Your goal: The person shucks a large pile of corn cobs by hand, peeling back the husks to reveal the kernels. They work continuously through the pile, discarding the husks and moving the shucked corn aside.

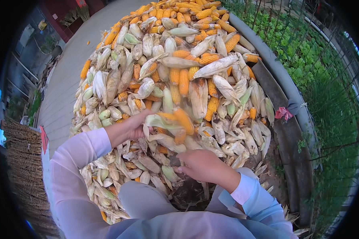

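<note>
My left hand (pixel 136 125) grips partly husked ears of corn by their pale green and dry husk (pixel 157 122). Bare yellow kernels of one ear (pixel 184 121) point right, blurred by motion. Nearer my body, my right hand (pixel 202 165) is curled with its back towards me, just above loose husks and below the held corn. Whether anything is inside its fingers cannot be made out. A large heap of corn ears in dry husks (pixel 110 82) lies before me, with several bare ears (pixel 184 82) on it.
Bare yellow ears (pixel 194 12) cover the heap's far end. A rusty metal sheet (pixel 290 155) and a grey kerb (pixel 266 44) border the right, beside a wire fence (pixel 326 53) and green plants. At left are concrete paving (pixel 62 65) and bundled dry stalks (pixel 25 170).
</note>
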Action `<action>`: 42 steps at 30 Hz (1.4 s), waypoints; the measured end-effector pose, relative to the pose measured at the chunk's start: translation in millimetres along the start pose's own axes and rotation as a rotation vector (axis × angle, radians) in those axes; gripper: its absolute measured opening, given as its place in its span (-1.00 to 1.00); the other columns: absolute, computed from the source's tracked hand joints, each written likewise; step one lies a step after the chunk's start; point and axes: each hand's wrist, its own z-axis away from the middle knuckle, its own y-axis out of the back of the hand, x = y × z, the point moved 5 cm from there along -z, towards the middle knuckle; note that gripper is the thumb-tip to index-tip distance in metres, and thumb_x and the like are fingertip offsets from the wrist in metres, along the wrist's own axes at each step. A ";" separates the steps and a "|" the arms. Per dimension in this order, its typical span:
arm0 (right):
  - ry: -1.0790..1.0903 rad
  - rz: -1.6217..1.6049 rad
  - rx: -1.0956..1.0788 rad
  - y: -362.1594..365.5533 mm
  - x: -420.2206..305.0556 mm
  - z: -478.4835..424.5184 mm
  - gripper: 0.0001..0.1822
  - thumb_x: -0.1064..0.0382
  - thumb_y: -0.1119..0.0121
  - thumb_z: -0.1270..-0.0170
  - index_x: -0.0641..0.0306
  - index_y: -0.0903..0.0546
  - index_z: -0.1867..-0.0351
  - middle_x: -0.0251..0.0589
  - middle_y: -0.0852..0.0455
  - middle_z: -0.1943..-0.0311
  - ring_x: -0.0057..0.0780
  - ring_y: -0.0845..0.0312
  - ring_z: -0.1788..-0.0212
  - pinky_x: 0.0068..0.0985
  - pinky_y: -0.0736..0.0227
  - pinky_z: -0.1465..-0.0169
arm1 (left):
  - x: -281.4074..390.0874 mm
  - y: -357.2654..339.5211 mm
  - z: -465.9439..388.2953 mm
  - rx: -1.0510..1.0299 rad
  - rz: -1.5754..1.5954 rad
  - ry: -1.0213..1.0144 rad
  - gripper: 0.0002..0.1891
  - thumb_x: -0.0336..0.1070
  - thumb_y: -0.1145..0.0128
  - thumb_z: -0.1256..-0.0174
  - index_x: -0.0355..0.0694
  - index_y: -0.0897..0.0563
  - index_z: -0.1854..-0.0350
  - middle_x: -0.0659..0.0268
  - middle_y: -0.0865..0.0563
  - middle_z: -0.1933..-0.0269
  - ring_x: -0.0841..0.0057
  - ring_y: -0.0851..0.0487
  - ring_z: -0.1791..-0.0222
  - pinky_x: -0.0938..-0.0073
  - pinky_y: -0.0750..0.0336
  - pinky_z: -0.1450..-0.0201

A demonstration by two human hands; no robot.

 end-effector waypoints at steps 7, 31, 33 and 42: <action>0.050 0.034 0.005 -19.2 -2.0 -16.2 -0.60 0.02 -0.22 -0.36 0.22 -0.63 -0.08 -0.02 -0.73 0.19 0.02 -0.67 0.09 -0.11 -0.55 0.04 | 354.5 -14.2 98.8 0.010 0.286 -1.510 -0.38 -0.05 0.00 -0.60 -0.42 -0.20 -0.46 -0.13 -0.26 -0.50 0.11 -0.30 -0.52 0.19 -0.35 -0.49; 0.026 0.096 -0.082 -4.8 0.0 14.5 -0.61 0.01 -0.26 -0.31 0.25 -0.63 0.02 -0.02 -0.75 0.23 -0.05 -0.72 0.14 -0.15 -0.61 0.08 | -191.5 -93.3 -199.8 0.373 -0.209 -0.215 -0.38 0.11 -0.22 -0.33 -0.41 -0.50 -0.13 0.08 -0.69 -0.10 0.15 -0.66 -0.13 0.27 -0.52 -0.19; 0.065 0.082 -0.025 -12.5 8.4 16.4 -0.61 0.02 -0.26 -0.31 0.26 -0.63 0.02 -0.01 -0.75 0.23 -0.04 -0.72 0.14 -0.14 -0.61 0.07 | -207.1 -100.9 -170.5 0.231 -0.234 0.056 -0.45 0.14 -0.07 -0.43 -0.33 -0.57 -0.08 0.15 -0.71 -0.06 0.19 -0.68 -0.10 0.25 -0.55 -0.16; 0.096 0.075 -0.109 -17.3 -2.0 15.9 -0.62 -0.01 -0.19 -0.38 0.22 -0.59 -0.04 -0.06 -0.70 0.22 0.00 -0.68 0.11 -0.11 -0.56 0.11 | 228.0 -48.8 5.2 0.048 0.248 -0.850 -0.55 0.03 0.06 -0.55 -0.29 -0.51 -0.16 0.10 -0.69 -0.05 0.32 -0.70 -0.07 0.15 -0.64 -0.16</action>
